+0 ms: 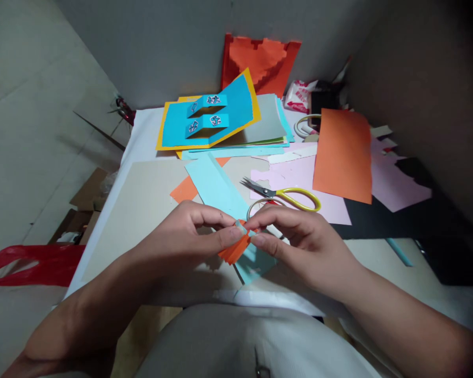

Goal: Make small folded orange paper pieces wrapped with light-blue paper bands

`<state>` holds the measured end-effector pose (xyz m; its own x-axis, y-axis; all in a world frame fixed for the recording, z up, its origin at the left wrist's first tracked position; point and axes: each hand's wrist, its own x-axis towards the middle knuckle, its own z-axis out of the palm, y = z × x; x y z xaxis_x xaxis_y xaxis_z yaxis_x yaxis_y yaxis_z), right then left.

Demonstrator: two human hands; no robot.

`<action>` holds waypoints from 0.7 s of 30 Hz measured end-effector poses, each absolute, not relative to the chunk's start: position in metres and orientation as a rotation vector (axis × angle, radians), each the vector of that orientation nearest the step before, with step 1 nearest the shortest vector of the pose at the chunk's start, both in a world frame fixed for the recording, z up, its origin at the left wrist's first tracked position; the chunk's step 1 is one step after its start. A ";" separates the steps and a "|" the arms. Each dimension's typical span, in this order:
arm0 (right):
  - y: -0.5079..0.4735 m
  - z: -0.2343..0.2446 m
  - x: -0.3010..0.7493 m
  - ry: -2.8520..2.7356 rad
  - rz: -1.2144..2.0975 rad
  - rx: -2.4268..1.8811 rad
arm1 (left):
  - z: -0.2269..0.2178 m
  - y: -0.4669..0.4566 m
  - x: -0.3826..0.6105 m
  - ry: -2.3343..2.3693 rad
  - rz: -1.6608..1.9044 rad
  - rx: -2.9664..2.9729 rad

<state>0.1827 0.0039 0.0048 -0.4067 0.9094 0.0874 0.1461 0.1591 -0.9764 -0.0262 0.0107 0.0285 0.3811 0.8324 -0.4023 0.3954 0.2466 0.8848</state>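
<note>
White covering is spread over a table (pixel 139 137), and a grey card (pixel 130 226) is laid across its near part. At the far end, a blue pop-up card (pixel 208 118) with a yellow border rests on a stack of coloured paper (pixel 266 123), and an orange stepped card (pixel 260 65) is propped behind it. To the right, an orange sheet (pixel 342 155) lies over pink paper (pixel 299 184). Yellow-handled scissors (pixel 287 198) are placed on the pink paper, just beyond the right hand (pixel 301 242). A pale blue strip (pixel 215 184) is laid on the grey card and runs beneath the hands.

Small pleated orange paper (pixel 234 247) is held above the strip, between the left hand (pixel 183 236) and the right hand. It is pinched from both sides by the thumbs and index fingers, whose tips are almost touching; the remaining fingers are curled inward. Fine folding or pressing of this piece appears to be the step in hand. Any glue or tape at the pinch cannot be made out.
</note>
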 end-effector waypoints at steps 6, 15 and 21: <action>0.004 0.005 0.184 -1.708 1.313 -1.011 | 0.027 0.015 -0.032 1.180 0.358 1.290; 0.003 0.003 0.179 -1.689 1.232 -1.004 | 0.028 0.014 -0.029 1.146 0.345 1.120; 0.000 0.006 0.177 -1.560 1.396 -1.122 | 0.031 0.012 -0.027 1.179 0.332 1.146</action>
